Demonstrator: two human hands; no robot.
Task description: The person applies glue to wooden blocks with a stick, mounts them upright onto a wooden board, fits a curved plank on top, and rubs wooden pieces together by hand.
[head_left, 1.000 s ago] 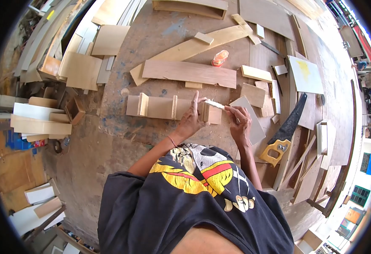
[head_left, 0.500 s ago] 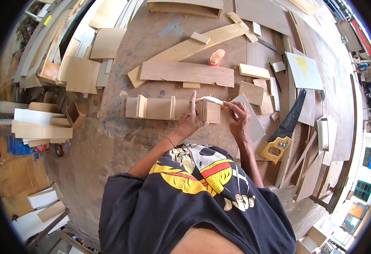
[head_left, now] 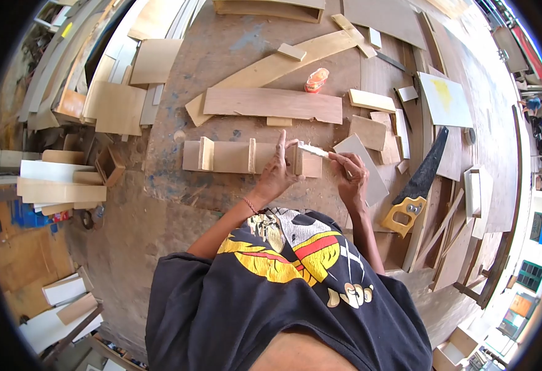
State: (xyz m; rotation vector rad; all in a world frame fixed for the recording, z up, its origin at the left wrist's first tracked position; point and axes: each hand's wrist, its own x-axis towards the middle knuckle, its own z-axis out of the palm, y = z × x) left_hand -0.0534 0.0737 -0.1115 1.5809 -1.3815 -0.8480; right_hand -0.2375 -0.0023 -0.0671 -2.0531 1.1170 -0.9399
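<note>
On the R we've got a saw [head_left: 420,179], blk blade up, yel. handle nearest us. Just past its tip we see a wht panel [head_left: 441,112] w/ a yel. patch. Up top, an open box [head_left: 271,10] sits nr a long plank [head_left: 271,67] w/ a sm. block [head_left: 292,52] on it. Boards [head_left: 120,108] pile up far L; blue paint [head_left: 246,38] marks our surface [head_left: 339,67].

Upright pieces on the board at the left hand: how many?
3: one piece near the board's left end, one piece midway, one piece beside the left hand, which may hide others.
</note>
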